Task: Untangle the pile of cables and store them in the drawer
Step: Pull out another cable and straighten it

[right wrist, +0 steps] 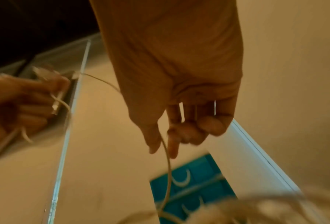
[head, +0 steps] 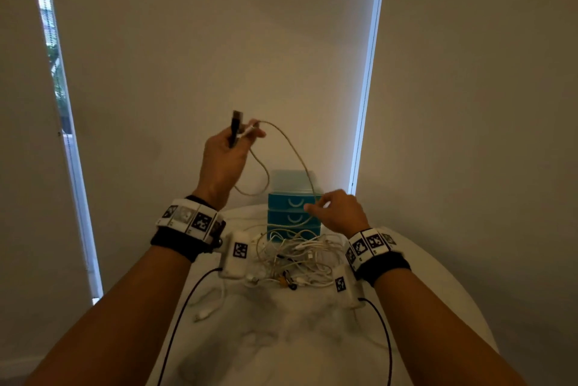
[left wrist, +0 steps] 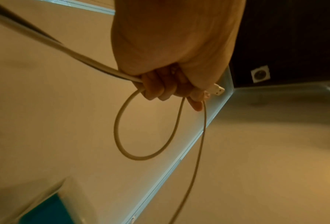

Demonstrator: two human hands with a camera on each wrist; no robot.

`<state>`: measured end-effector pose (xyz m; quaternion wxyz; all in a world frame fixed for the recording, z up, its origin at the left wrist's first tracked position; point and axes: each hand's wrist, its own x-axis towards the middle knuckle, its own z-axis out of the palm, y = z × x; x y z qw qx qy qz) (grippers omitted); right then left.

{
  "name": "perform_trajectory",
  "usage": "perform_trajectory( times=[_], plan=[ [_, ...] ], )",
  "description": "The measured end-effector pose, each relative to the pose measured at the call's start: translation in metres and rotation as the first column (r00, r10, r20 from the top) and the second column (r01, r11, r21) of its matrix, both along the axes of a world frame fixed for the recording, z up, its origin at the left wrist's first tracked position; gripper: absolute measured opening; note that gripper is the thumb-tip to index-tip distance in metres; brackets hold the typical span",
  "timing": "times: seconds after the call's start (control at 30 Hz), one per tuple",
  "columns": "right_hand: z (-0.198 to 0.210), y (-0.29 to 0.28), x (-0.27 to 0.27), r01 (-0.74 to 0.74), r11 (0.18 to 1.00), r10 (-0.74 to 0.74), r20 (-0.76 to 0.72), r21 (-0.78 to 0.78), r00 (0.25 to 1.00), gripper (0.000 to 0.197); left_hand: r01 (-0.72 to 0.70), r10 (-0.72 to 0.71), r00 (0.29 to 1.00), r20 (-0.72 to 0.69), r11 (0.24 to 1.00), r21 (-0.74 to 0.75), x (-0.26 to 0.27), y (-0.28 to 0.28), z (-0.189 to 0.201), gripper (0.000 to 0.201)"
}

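My left hand (head: 247,135) is raised above the table and grips one end of a white cable (head: 294,154), along with a black plug (head: 236,118). In the left wrist view its fingers (left wrist: 160,89) curl round the cable, and a loop (left wrist: 118,128) hangs below them. The cable arcs down to my right hand (head: 312,207), which pinches it between thumb and forefinger (right wrist: 172,150) in front of the teal drawer unit (head: 294,213). All three drawers are closed. The tangled pile of cables (head: 297,257) lies on the table below both hands.
The white round table (head: 281,338) carries the pile and the drawer unit at its far edge. One loose white cable (head: 206,313) lies apart at the front left. Closed blinds (head: 219,41) hang behind the table.
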<state>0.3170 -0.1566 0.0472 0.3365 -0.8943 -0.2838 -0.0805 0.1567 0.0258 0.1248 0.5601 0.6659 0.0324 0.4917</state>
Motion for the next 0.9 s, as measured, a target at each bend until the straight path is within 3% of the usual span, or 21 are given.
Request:
perform_trajectory(
  times=[0.07, 0.17, 0.3, 0.4, 0.5, 0.67, 0.73, 0.8, 0.87, 0.9],
  plan=[
    [-0.012, 0.006, 0.001, -0.064, 0.998, 0.066, -0.101, 0.017, 0.993, 0.052, 0.0, 0.004, 0.997, 0.075, 0.999, -0.051, -0.008, 0.009, 0.009, 0.032],
    [-0.009, 0.018, -0.004, -0.124, 0.947, 0.211, -0.284, 0.296, 0.935, 0.054, -0.022, 0.027, 0.997, 0.073, 0.998, -0.064, -0.011, 0.028, 0.012, 0.037],
    [0.027, 0.029, -0.02, -0.2, 0.808, 0.333, -0.149, 0.554, 0.931, 0.05, -0.072, 0.074, 0.987, -0.141, 0.997, 0.015, -0.01, 0.048, -0.013, 0.035],
    [0.057, 0.033, -0.036, -0.255, 0.739, 0.414, -0.121, 0.623, 0.902, 0.05, -0.028, 0.082, 0.927, -0.365, 0.988, 0.149, -0.001, 0.056, -0.048, 0.041],
    [0.072, 0.035, -0.047, -0.287, 0.722, 0.454, -0.118, 0.63, 0.883, 0.051, 0.076, 0.061, 0.875, -0.48, 0.962, 0.261, 0.009, 0.058, -0.072, 0.051],
    [0.075, 0.033, -0.05, -0.274, 0.736, 0.438, -0.126, 0.619, 0.89, 0.046, 0.171, -0.007, 0.821, -0.571, 0.957, 0.235, 0.015, 0.055, -0.066, 0.037],
    [0.073, 0.031, -0.049, -0.295, 0.748, 0.461, -0.146, 0.595, 0.875, 0.036, 0.081, 0.059, 0.845, -0.531, 0.968, 0.236, 0.008, 0.065, -0.058, 0.033],
    [0.068, 0.029, -0.046, -0.324, 0.762, 0.476, -0.147, 0.56, 0.867, 0.033, -0.149, 0.225, 0.874, -0.431, 0.968, 0.204, -0.001, 0.091, -0.052, 0.025],
    [0.063, 0.028, -0.044, -0.352, 0.769, 0.487, -0.132, 0.533, 0.863, 0.032, -0.407, 0.469, 0.796, -0.383, 0.883, 0.234, -0.014, 0.121, -0.045, 0.02],
    [0.06, 0.028, -0.043, -0.36, 0.768, 0.493, -0.129, 0.53, 0.861, 0.029, -0.486, 0.573, 0.703, -0.421, 0.82, 0.304, -0.022, 0.133, -0.043, 0.03]
  ],
)
